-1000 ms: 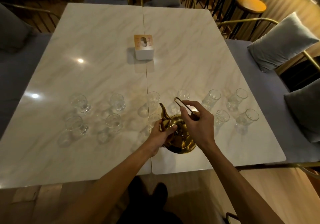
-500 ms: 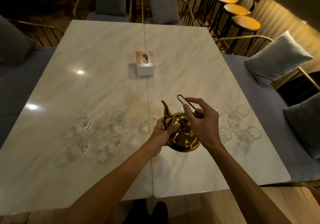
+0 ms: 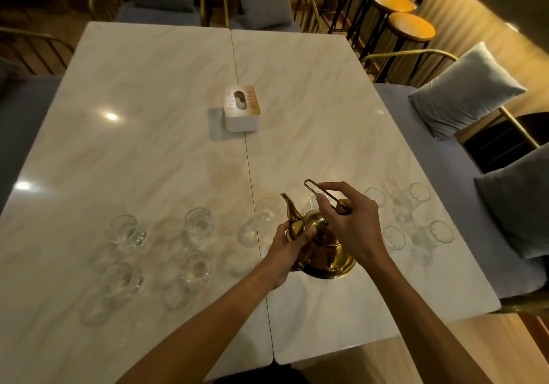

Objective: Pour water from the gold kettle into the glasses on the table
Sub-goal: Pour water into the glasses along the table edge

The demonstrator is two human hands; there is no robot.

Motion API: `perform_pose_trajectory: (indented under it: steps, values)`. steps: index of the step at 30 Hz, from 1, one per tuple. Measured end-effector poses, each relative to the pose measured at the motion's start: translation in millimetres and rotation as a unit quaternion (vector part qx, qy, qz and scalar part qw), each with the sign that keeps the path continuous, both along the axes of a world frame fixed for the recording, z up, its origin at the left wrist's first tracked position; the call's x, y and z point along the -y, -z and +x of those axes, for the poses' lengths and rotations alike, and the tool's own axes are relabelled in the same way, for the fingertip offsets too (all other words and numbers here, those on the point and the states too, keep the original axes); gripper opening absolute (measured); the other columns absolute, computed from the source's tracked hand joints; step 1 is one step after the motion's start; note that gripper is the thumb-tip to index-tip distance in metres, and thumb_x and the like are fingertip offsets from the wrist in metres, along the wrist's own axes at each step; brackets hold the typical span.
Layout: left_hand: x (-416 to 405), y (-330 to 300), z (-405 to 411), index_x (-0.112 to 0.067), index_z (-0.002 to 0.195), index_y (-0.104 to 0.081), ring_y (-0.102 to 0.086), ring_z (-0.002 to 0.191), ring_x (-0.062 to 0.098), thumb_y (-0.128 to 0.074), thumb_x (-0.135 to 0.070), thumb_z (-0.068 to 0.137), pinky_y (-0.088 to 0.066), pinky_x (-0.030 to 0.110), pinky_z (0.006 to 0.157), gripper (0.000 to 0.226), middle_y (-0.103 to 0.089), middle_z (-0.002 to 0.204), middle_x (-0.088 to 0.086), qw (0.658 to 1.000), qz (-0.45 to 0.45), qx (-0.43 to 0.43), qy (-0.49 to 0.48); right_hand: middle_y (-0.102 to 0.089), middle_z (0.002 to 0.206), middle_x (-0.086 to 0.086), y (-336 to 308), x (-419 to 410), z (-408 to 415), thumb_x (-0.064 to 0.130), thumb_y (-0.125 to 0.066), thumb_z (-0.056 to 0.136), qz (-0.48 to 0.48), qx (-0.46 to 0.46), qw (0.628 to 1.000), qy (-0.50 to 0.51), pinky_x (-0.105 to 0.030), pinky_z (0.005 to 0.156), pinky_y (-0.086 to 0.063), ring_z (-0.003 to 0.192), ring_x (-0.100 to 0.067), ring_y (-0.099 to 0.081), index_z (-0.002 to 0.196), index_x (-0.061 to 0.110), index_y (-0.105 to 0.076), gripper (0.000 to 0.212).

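The gold kettle is near the front of the marble table, its spout pointing away from me. My right hand grips the kettle's thin wire handle. My left hand holds the kettle's left side by the lid, thumb on top. Several clear glasses stand in two loose rows: a group on the left, one just beyond the spout, and a group on the right. Some glasses are partly hidden behind the kettle and my right hand.
A white tissue box with a wooden top sits on the seam between the two table halves. Grey cushions lie on the bench at the right. Round stools stand at the back right, chairs at the far end.
The view has shifted, so the table and glasses sit lower in the frame. Both hands keep their hold on the kettle, which stays in about the same place among the glasses.
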State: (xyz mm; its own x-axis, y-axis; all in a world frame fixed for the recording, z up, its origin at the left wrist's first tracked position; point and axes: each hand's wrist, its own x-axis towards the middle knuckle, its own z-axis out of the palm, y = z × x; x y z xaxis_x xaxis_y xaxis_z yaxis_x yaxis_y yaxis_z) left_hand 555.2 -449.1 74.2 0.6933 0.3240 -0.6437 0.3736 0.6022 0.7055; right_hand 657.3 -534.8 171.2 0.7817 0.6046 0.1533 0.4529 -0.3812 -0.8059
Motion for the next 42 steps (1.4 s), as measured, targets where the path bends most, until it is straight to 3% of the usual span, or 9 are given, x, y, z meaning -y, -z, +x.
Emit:
perform_pose_trajectory:
  steps: [4, 8, 13, 17, 22, 28, 34, 42]
  values:
    - [-1.5, 6.6, 3.1, -0.032, 0.149, -0.029, -0.051, 0.131, 0.034, -0.069, -0.046, 0.087, -0.05, 0.053, 0.101, 0.076, -0.05, 0.147, 0.007, 1.0, -0.012, -0.012, 0.007, -0.055, 0.051, 0.013, 3.7, -5.7, 2.1, 0.03, -0.071, 0.094, -0.018, -0.001, 1.0, -0.001, -0.01, 0.049, -0.038, 0.044, -0.006, -0.048, 0.117, 0.027, -0.072, 0.023]
    - [0.3, 12.0, 3.6, -0.03, 0.15, -0.028, -0.051, 0.131, 0.035, -0.067, -0.046, 0.089, -0.049, 0.056, 0.102, 0.075, -0.05, 0.147, 0.009, 1.0, -0.016, -0.021, 0.007, -0.055, 0.05, 0.018, 5.5, -10.1, 2.5, 0.029, -0.07, 0.094, -0.036, -0.003, 0.999, -0.007, -0.008, 0.05, -0.039, 0.047, -0.004, -0.055, 0.116, 0.026, -0.072, 0.022]
    - [3.9, 17.0, 3.2, -0.029, 0.15, -0.028, -0.048, 0.134, 0.037, -0.066, -0.046, 0.09, -0.047, 0.056, 0.104, 0.073, -0.048, 0.149, 0.009, 0.999, -0.03, -0.034, 0.001, -0.062, 0.056, 0.009, 11.8, -13.4, 6.0, 0.035, -0.069, 0.094, -0.057, -0.008, 0.998, -0.022, -0.021, 0.051, -0.048, 0.048, -0.012, -0.057, 0.115, 0.029, -0.071, 0.023]
    - [6.3, 20.0, 4.1, -0.03, 0.15, -0.03, -0.046, 0.135, 0.038, -0.067, -0.046, 0.09, -0.048, 0.057, 0.103, 0.073, -0.046, 0.15, 0.01, 0.998, -0.041, -0.05, -0.009, -0.061, 0.06, 0.02, 14.5, -17.7, 8.8, 0.033, -0.071, 0.093, -0.067, -0.024, 0.997, -0.028, -0.008, 0.053, -0.043, 0.052, 0.0, -0.061, 0.115, 0.026, -0.072, 0.023]
    - [6.9, 22.7, 6.0, -0.027, 0.15, -0.032, -0.046, 0.135, 0.04, -0.066, -0.046, 0.09, -0.048, 0.057, 0.1, 0.072, -0.045, 0.151, 0.011, 0.997, -0.056, -0.053, -0.015, -0.063, 0.066, 0.022, 16.6, -23.6, 11.6, 0.035, -0.07, 0.093, -0.086, -0.026, 0.995, -0.036, -0.004, 0.055, -0.04, 0.056, 0.008, -0.061, 0.116, 0.028, -0.072, 0.024]
    - [7.5, 25.6, 6.4, -0.024, 0.149, -0.034, -0.047, 0.133, 0.039, -0.066, -0.047, 0.089, -0.049, 0.058, 0.099, 0.071, -0.047, 0.149, 0.011, 0.996, -0.079, -0.041, -0.022, -0.075, 0.079, 0.009, 17.8, -28.4, 15.1, 0.034, -0.07, 0.093, -0.097, -0.026, 0.994, -0.044, -0.006, 0.056, -0.041, 0.053, 0.006, -0.062, 0.117, 0.026, -0.072, 0.025]
    - [7.9, 25.3, 7.8, -0.022, 0.149, -0.036, -0.046, 0.133, 0.039, -0.067, -0.047, 0.089, -0.05, 0.057, 0.096, 0.072, -0.046, 0.149, 0.011, 0.995, -0.091, -0.042, -0.031, -0.077, 0.083, 0.006, 19.9, -31.9, 17.6, 0.034, -0.07, 0.093, -0.111, -0.015, 0.993, -0.044, -0.013, 0.06, -0.047, 0.058, 0.001, -0.066, 0.117, 0.026, -0.073, 0.026]
    - [8.0, 27.1, 6.3, -0.019, 0.148, -0.038, -0.047, 0.133, 0.039, -0.067, -0.048, 0.088, -0.049, 0.059, 0.097, 0.072, -0.049, 0.148, 0.011, 0.994, -0.095, -0.034, -0.034, -0.076, 0.08, 0.006, 20.2, -34.6, 17.3, 0.033, -0.069, 0.093, -0.122, -0.017, 0.991, -0.05, -0.011, 0.057, -0.04, 0.049, 0.003, -0.059, 0.118, 0.023, -0.073, 0.027]
